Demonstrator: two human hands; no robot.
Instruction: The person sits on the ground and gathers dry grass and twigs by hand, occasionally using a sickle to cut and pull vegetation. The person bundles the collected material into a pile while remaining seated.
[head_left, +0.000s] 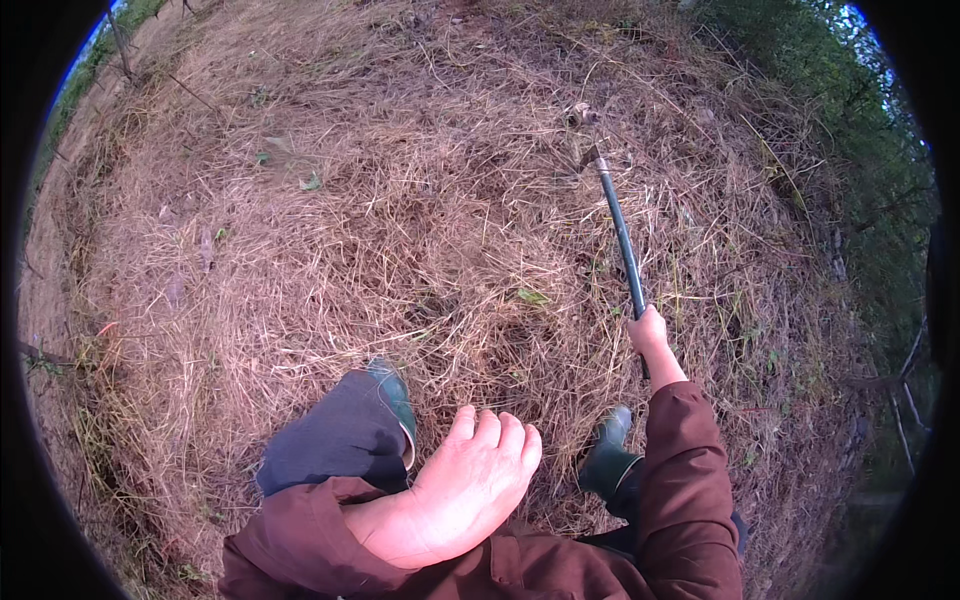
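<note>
My right hand (649, 331) grips the lower end of a long dark green handle (622, 232). At the handle's far end, a metal collar joins it to a short dark blade (589, 156) that points left. The blade is close to the dry grass, and part of it may be hidden there; I cannot tell if it touches the ground. My left hand (480, 480) is held in front of my body, back of the hand up, with the fingers bent away from me. Its palm and thumb are hidden, and nothing sticks out of it.
Matted dry grass (337, 247) covers the ground, with a few green leaves (532, 297) on it. My green rubber boots (611, 457) stand in it. Green bushes (847, 120) line the right side, with bare branches (904, 420) below. Thin posts (120, 45) stand far left.
</note>
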